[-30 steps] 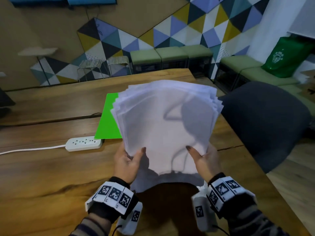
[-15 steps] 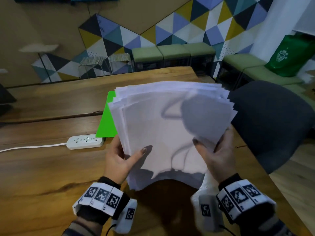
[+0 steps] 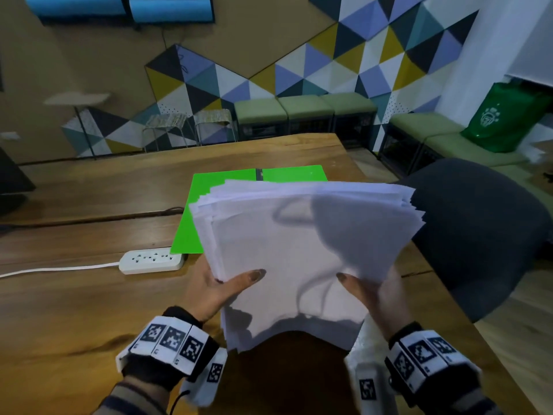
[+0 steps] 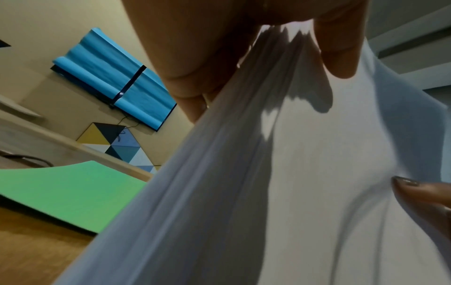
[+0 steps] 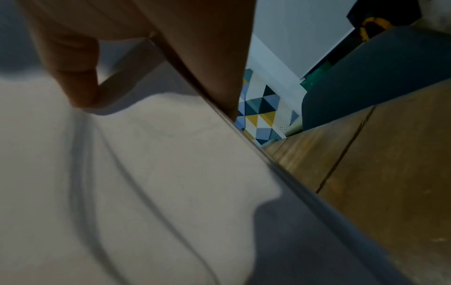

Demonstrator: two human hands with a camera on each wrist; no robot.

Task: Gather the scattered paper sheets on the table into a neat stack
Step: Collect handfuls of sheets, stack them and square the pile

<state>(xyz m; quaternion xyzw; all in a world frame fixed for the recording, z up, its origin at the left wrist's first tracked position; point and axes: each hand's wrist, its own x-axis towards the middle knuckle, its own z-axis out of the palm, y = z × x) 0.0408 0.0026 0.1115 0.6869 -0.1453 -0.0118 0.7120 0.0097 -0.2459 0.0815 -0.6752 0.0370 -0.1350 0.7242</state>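
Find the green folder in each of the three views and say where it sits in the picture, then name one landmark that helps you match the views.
Head: the green folder lies centre, flat on the table, partly hidden behind the paper stack.
Left wrist: the folder is at lower left, beside the stack's edge.
Right wrist: not in view.
Shared landmark: the triangle-patterned wall.

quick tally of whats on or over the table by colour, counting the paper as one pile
white: 2, paper stack gripped by the left hand and right hand, and a power strip
green: 1, folder
total: 3
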